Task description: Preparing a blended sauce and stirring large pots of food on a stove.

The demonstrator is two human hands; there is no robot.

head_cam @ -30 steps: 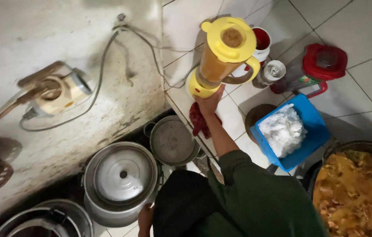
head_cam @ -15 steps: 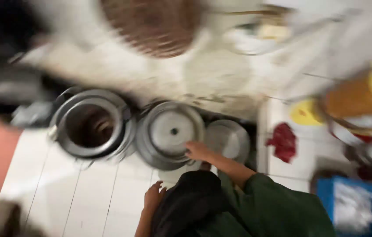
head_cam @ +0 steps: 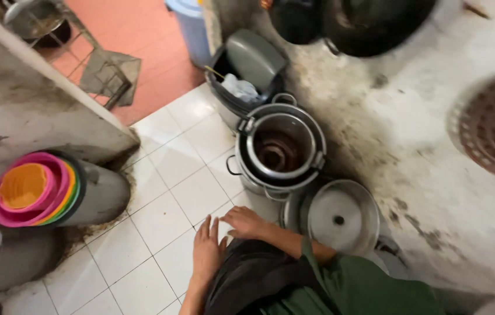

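Observation:
My left hand (head_cam: 208, 252) lies flat on my black-clad knee (head_cam: 253, 280), fingers pointing toward the white floor tiles (head_cam: 166, 192). My right hand (head_cam: 246, 222) comes out of a green sleeve (head_cam: 352, 286) and rests on the same knee, holding nothing. Just beyond the right hand a steel pot with a flat lid (head_cam: 336, 217) stands on the floor. An open steel pot (head_cam: 281, 149) with a dark inside sits behind it, stacked in another pot.
A grey bin (head_cam: 247, 70) with a raised lid stands against the stained wall beside a blue bucket (head_cam: 192, 23). Stacked pink, orange and green basins (head_cam: 31, 189) lie at the left. A brown woven tray (head_cam: 492, 128) is at the right and a wire rack (head_cam: 107, 73) at upper left.
The view has swung left, away from the yellow blender. My right hand has drawn back from the blender to my knee. The left hand has stayed on the knee.

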